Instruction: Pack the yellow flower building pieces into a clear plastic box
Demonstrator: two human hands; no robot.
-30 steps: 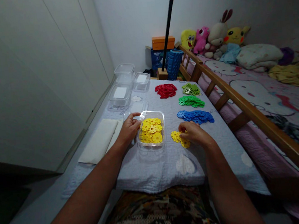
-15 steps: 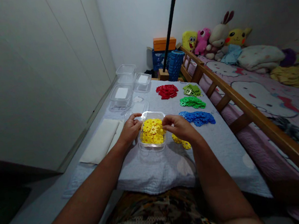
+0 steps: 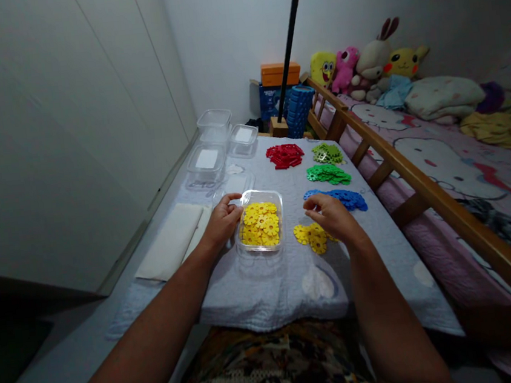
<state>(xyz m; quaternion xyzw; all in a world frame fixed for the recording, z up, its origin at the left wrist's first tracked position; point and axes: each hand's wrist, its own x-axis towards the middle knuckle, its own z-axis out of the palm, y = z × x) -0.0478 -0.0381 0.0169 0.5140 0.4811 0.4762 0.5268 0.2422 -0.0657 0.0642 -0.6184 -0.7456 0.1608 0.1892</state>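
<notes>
A clear plastic container (image 3: 261, 249) stands near the middle of the table, with several yellow flower-shaped pieces (image 3: 261, 222) inside. My left hand (image 3: 225, 220) grips its left rim between thumb and fingers. To the right of the container, my right hand (image 3: 331, 213) hovers over a small group of loose yellow flower pieces (image 3: 318, 243). Its fingers are curved with a gap at the tips, and nothing shows between them. Just beyond that hand lies a pile of blue flower pieces (image 3: 352, 199), partly covered by the fingers.
Green (image 3: 328, 175), light green (image 3: 327, 153) and red piles (image 3: 284, 156) lie farther back. More clear containers (image 3: 206, 160) and a lid (image 3: 236, 184) are at the back left. A folded cream cloth (image 3: 169, 240) lies left. A wooden bed rail (image 3: 412, 184) borders the right side.
My right hand has moved right, from the container's right rim to above the loose yellow pieces. My left hand and the container have stayed in place.
</notes>
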